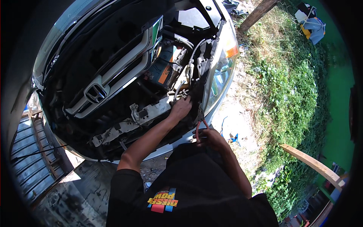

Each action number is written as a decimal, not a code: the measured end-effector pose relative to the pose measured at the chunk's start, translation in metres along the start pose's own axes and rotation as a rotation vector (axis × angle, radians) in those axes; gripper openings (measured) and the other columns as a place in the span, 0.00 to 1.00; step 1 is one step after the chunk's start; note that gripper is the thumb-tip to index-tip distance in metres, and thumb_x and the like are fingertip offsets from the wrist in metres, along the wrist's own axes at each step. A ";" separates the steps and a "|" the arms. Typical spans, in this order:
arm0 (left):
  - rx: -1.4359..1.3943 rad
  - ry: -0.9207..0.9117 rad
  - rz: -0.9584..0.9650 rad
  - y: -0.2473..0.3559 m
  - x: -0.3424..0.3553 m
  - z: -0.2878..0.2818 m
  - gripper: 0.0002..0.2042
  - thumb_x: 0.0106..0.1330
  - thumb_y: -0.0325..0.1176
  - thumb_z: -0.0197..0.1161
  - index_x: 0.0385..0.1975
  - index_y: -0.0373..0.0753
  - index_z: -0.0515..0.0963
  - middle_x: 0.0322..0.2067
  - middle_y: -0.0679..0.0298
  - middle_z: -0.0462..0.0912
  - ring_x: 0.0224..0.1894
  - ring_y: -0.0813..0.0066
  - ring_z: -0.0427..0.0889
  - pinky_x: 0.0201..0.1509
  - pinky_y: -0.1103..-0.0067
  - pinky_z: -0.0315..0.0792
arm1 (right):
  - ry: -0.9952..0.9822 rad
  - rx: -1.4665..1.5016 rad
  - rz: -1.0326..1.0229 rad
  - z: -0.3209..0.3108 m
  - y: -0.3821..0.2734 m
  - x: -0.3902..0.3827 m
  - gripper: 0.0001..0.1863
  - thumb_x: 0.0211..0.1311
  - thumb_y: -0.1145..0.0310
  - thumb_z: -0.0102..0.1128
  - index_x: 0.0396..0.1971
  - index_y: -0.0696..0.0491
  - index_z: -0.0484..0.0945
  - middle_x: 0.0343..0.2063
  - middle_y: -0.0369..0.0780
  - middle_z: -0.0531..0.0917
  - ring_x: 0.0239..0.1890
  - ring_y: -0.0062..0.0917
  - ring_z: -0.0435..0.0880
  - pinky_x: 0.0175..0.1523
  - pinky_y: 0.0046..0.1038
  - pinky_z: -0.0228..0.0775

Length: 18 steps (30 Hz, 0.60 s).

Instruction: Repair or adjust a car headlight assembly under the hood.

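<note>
My left hand [182, 107] reaches into the front of a car's engine bay, fingers curled at small fittings by a grey hose [177, 90]; what they grip is unclear. My right hand [209, 137] holds red-handled pliers [201, 123], with the dark jaws pointing up beside the headlight [221, 75]. The pale metal front crossmember [151, 111] runs just left of my left hand. Above it are a battery [159, 73] and a translucent reservoir [183, 77].
A detached grille [117, 72] lies over the engine bay. On the right are weeds [287, 98], a wooden post [253, 19], a plank [310, 160] and bundled cloth [314, 28] by a green wall [338, 94]. Corrugated metal sheeting [28, 151] is at the left.
</note>
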<state>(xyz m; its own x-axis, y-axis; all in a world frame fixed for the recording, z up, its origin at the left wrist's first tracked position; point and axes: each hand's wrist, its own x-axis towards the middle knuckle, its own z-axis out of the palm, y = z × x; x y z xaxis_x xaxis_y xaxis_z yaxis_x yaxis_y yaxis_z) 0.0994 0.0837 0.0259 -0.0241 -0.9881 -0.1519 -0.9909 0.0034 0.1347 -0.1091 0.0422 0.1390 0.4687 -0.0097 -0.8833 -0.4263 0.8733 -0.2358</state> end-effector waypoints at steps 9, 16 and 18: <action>-0.058 0.047 -0.024 0.000 -0.018 -0.013 0.12 0.59 0.29 0.56 0.41 0.37 0.79 0.46 0.54 0.75 0.47 0.58 0.77 0.40 0.67 0.78 | -0.075 0.055 0.035 0.016 -0.015 -0.009 0.18 0.65 0.72 0.45 0.50 0.68 0.71 0.42 0.48 0.81 0.35 0.29 0.84 0.43 0.31 0.82; 0.097 -0.040 -0.069 -0.002 -0.002 0.003 0.08 0.57 0.28 0.58 0.34 0.36 0.82 0.38 0.57 0.79 0.37 0.61 0.82 0.31 0.73 0.80 | -0.139 0.072 0.042 0.006 -0.001 -0.014 0.19 0.66 0.70 0.46 0.51 0.67 0.70 0.43 0.48 0.80 0.36 0.29 0.85 0.44 0.32 0.83; 0.084 -0.073 -0.046 -0.005 0.002 0.004 0.08 0.56 0.27 0.59 0.33 0.36 0.82 0.37 0.56 0.79 0.36 0.61 0.83 0.31 0.72 0.80 | -0.177 0.039 0.022 0.005 0.002 -0.014 0.19 0.67 0.69 0.45 0.51 0.68 0.70 0.42 0.49 0.80 0.36 0.29 0.85 0.44 0.32 0.83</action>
<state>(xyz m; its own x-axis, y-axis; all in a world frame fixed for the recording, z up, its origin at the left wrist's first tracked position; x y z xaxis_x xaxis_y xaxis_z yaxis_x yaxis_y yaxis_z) 0.1034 0.0822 0.0215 0.0152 -0.9736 -0.2278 -0.9987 -0.0258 0.0437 -0.1131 0.0464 0.1530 0.5902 0.0928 -0.8019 -0.4093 0.8906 -0.1982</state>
